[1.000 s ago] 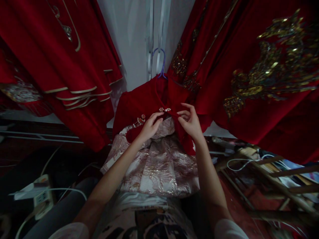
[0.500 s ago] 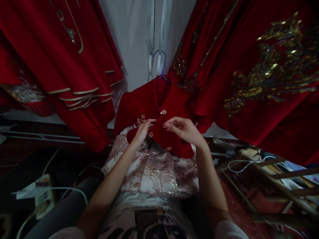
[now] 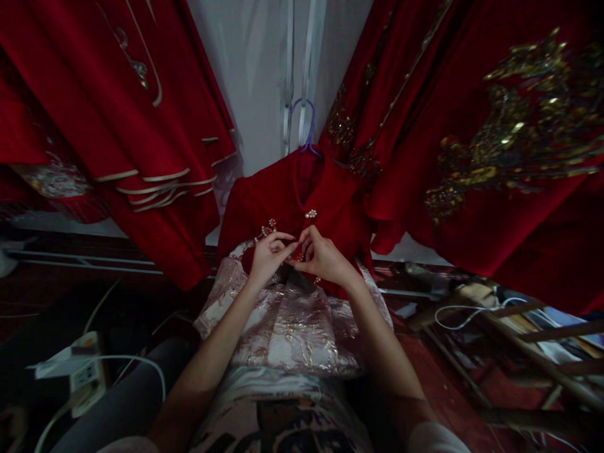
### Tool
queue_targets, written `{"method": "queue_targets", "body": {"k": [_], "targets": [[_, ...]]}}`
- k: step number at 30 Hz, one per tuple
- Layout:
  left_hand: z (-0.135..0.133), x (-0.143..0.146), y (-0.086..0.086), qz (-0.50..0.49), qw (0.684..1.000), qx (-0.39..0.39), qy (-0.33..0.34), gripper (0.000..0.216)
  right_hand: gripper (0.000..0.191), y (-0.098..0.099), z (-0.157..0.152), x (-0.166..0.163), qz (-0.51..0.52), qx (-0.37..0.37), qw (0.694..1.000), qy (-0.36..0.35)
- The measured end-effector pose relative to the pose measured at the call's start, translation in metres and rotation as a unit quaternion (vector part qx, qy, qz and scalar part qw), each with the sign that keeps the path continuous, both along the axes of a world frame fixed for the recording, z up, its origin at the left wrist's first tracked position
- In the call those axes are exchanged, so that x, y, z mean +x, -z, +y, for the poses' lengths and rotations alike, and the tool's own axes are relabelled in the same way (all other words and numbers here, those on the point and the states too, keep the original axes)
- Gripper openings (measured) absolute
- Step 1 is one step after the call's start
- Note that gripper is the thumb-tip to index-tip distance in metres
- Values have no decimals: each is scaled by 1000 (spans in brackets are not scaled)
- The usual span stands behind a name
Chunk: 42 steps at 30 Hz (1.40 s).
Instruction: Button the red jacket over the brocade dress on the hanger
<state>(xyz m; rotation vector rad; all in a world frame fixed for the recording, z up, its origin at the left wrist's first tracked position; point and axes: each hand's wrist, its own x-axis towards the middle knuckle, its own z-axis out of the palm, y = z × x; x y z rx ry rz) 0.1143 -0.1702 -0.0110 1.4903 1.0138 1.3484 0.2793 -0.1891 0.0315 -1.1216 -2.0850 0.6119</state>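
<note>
"Head view, working outward: what's closest?"

"A printed shirt (image 3: 274,384) at 6 o'clock, then pale brocade (image 3: 302,327) spread beyond it, beneath the forearms."

"And the hands?"

"Left hand (image 3: 270,257) on the 8 o'clock side, right hand (image 3: 326,253) on the 4, tips nearly meeting mid-dial. The left thumb and forefinger look pressed together, pinching the front edge of the jacket (image 3: 280,192). The right fingers curl round the same spot; I can't tell whether they grip cloth or only brace it."

"So which step is this?"

"Working the middle clasp (image 3: 301,257), I'd judge. Whether it is being joined or parted, I can't say; the fingers hide most of it."

"What does the next move call for?"

"A steady left hold, the two front edges kept level, and fine fingertip work from the right. Tugging could pucker the cloth."

"Any other fastenings?"

"A lower clasp (image 3: 318,280) just beside the right hand, and a top clasp (image 3: 310,214) at 12, which looks joined."

"And farther off?"

"The jacket's neck hangs on a purple hanger (image 3: 313,119), also at 12. A sequinned gown (image 3: 425,113) drapes at 2."
</note>
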Motion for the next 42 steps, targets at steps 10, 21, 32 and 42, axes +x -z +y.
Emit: {"method": "queue_targets", "body": {"k": [10, 21, 32, 42], "targets": [[36, -12, 32, 32, 974, 97, -202, 38, 28, -5, 4, 4, 94, -57, 994, 8], [44, -8, 24, -72, 988, 51, -123, 26, 19, 16, 48, -18, 166, -14, 984, 63], [47, -16, 25, -68, 986, 62, -139, 29, 16, 23, 60, -44, 93, 92, 984, 118], [48, -17, 24, -48, 987, 61, -143, 24, 19, 29, 60, -47, 99, 103, 980, 136]]}}
